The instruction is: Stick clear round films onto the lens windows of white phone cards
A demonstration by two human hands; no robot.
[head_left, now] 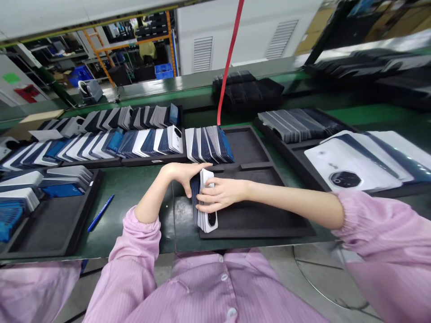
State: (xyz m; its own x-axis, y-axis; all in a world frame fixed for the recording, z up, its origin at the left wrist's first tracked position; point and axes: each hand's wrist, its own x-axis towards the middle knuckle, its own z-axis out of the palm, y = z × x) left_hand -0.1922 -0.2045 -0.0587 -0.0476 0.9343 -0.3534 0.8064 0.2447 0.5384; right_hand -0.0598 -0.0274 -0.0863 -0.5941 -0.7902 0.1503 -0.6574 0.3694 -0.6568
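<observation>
A small stack of phone back covers, white and dark blue, stands on edge in the black foam tray right in front of me. My left hand presses against the stack's left and far side, fingers curled over its top. My right hand grips the stack from the right, fingers wrapped across the white front cover. Just beyond, a row of more covers leans in the tray's far compartment.
Trays of leaning covers fill the left side, with another black tray at near left. A blue pen lies on the green bench. Large white covers and grey ones sit at right. A red strap hangs down.
</observation>
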